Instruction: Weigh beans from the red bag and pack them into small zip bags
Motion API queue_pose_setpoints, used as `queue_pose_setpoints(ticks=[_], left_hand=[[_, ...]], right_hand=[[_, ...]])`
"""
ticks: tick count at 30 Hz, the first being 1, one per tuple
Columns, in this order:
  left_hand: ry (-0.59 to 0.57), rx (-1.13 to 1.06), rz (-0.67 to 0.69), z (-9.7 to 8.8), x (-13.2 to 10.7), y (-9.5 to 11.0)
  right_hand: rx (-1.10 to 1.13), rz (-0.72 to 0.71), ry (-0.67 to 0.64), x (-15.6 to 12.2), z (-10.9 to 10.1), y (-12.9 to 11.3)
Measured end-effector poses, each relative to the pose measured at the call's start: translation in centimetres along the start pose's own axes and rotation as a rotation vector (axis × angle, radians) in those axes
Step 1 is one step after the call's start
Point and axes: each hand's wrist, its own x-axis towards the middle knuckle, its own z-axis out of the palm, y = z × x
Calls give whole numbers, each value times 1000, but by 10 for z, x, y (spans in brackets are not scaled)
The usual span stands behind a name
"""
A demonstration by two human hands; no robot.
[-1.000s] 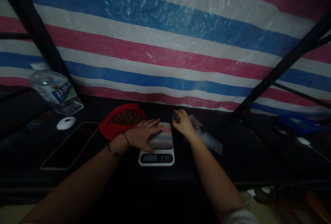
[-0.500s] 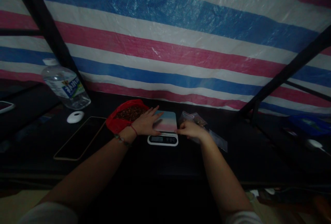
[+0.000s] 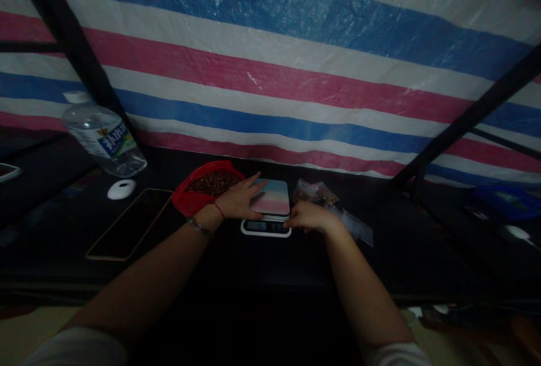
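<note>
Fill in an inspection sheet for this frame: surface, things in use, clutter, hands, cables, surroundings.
Surface: black tabletop, dimly lit.
Things in use: scale with multicoloured platform; open red bag of brown pieces left of it; small clear bags to its right, some with contents.
Clutter: clear bottle, smartphone, white oval item; blurred blue item far right.
Hands: left hand spread at the scale's left side; right hand has a finger at its panel's right end, pressing unclear.
Cables: thin white cable, far right.
Surroundings: striped sheet behind; dark frame post at left, another at right.
</note>
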Motion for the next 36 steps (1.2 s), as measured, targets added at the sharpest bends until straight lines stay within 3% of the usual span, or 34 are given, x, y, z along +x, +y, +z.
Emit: queue_pose_setpoints(ticks=[10,16,22,28,31,36], left_hand=[[-36,2,-8,1,1,0],[1,20,17,-4,-3,0],[244,12,-106,-20,-10,-25],[145,58,-155,-9,-7,-48],[130,63,-194,0,-4,-53],[109,78,-246,9,0,-58]], right_hand=[[22,14,-11,4,2,2],[42,15,-33,6,1,6],[32,-39,-53,5,-1,9],[49,-44,-101,5,-6,22],[16,-2,-13,5,-9,25],[-193,-16,312,9,-13,22]])
